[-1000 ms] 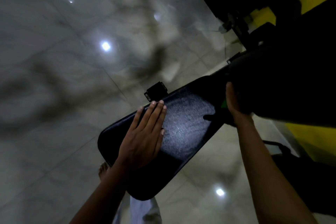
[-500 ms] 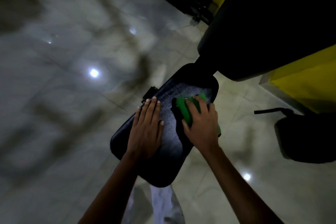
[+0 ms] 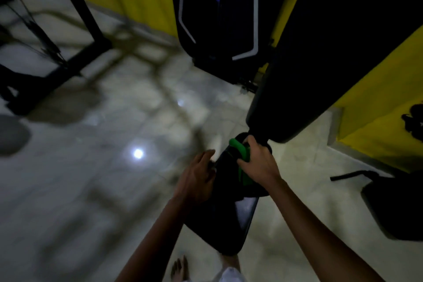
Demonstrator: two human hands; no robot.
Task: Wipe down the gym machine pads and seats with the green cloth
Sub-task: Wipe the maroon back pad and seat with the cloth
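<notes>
Since half a second ago the right hand (image 3: 257, 162) has pushed the green cloth (image 3: 240, 155) from the middle of the black seat pad (image 3: 231, 220) up to its far end, just under the large upright back pad (image 3: 320, 52). The left hand (image 3: 196, 181) has slid off the pad's top to its left edge, fingers loosely spread, holding nothing. That suggests the seat's upper surface is nearly covered (the dull sheen near the pad's right edge may be moisture). The right hand's fingers curl over the bunched cloth, pressing it down. A dark bag (image 3: 393, 204) sits on the floor at right; its contents cannot be seen.
</notes>
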